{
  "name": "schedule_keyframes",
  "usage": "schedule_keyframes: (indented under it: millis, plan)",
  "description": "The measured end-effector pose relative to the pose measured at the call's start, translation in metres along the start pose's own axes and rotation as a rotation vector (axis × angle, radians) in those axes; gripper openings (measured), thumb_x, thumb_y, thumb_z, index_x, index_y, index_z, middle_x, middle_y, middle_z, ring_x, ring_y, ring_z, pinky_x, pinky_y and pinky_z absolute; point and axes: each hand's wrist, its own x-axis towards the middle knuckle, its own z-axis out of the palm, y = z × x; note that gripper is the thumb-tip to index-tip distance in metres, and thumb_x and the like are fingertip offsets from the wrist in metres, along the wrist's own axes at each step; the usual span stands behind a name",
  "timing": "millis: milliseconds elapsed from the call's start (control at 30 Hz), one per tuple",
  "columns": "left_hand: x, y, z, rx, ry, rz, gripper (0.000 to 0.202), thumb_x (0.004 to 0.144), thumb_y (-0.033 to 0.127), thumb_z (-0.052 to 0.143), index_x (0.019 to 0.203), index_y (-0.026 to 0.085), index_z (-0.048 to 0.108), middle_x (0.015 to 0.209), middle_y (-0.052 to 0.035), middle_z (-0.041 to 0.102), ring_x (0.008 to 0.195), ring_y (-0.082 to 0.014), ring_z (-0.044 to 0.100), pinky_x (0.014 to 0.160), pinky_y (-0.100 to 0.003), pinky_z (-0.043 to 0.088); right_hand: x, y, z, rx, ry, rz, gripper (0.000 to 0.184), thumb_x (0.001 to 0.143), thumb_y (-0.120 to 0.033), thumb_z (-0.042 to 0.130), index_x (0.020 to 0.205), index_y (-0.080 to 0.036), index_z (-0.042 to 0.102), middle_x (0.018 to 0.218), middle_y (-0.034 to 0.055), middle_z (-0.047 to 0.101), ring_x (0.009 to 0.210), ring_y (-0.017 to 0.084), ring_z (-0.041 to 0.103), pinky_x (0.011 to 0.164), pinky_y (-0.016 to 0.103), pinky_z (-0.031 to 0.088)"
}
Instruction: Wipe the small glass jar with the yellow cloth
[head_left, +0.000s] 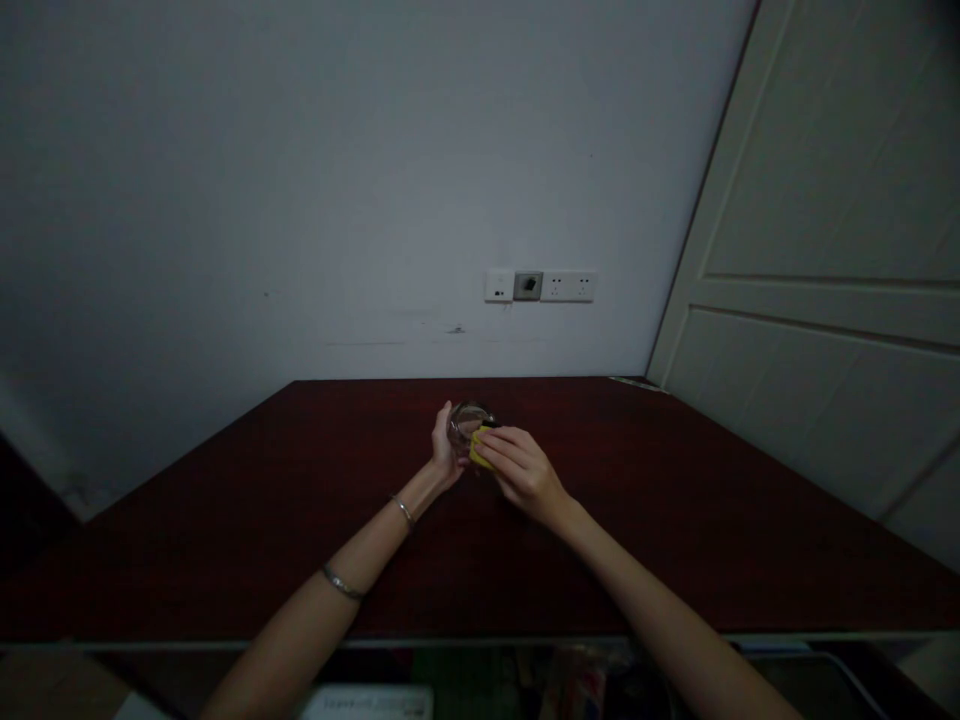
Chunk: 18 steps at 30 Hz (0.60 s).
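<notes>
Over the dark red table point(300, 500), my left hand point(445, 450) is closed around the side of a round, clear glass container point(461, 425). Its rim is tilted partly towards me; whether it is a cup or a bowl I cannot tell. My right hand point(525, 472) grips a small yellow sponge point(480, 452) with a dark layer along its upper edge. The sponge is pressed against the near right side of the glass container. Fingers hide part of both things. Two metal bangles circle the left forearm.
A pale wall stands behind the table, with a row of sockets point(568, 287) low on it. To the right is a panelled white door point(817, 290). Beneath the table's front edge, a white box-like object point(367, 702) and various dim items show.
</notes>
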Motion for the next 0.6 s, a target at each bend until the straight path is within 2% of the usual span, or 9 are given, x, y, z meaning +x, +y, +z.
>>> schedule_keyframes:
  millis: [133,267,433,600]
  plan:
    - [0.003,-0.009,0.004,-0.048,0.055,0.051,0.040,0.074,0.048,0.051,0.064,0.010,0.061,0.061,-0.0047,0.065,0.053,-0.0124,0.059,0.052,-0.021,0.046,0.001,-0.006,0.003,-0.045,-0.067,-0.041,0.042,0.084,-0.007,0.046,0.123,-0.019,0.049,0.119,0.0096,0.060,0.118,0.021,0.048,0.096,0.044,0.042]
    - [0.004,-0.017,0.003,-0.036,0.050,0.013,0.041,0.074,0.048,0.052,0.067,0.010,0.062,0.066,-0.0063,0.066,0.059,-0.0141,0.061,0.058,-0.022,0.048,-0.001,-0.005,0.005,-0.038,-0.042,-0.041,0.043,0.083,-0.006,0.045,0.124,-0.018,0.048,0.119,0.0098,0.060,0.120,0.021,0.047,0.098,0.043,0.042]
    - [0.004,-0.018,-0.001,0.039,0.034,0.007,0.043,0.076,0.050,0.049,0.070,0.009,0.061,0.064,-0.0068,0.066,0.055,-0.0135,0.060,0.048,-0.020,0.045,0.000,-0.003,0.003,-0.016,-0.033,-0.049,0.044,0.083,-0.006,0.043,0.126,-0.016,0.046,0.121,0.0106,0.058,0.122,0.021,0.045,0.100,0.045,0.041]
    - [0.000,-0.017,-0.004,0.269,-0.068,-0.121,0.055,0.078,0.061,0.035,0.071,0.011,0.059,0.045,-0.0026,0.055,0.032,-0.0118,0.047,0.029,-0.021,0.031,0.000,0.000,-0.001,0.001,-0.053,-0.024,0.043,0.083,-0.005,0.042,0.125,-0.014,0.047,0.122,0.0118,0.057,0.122,0.019,0.045,0.102,0.043,0.040]
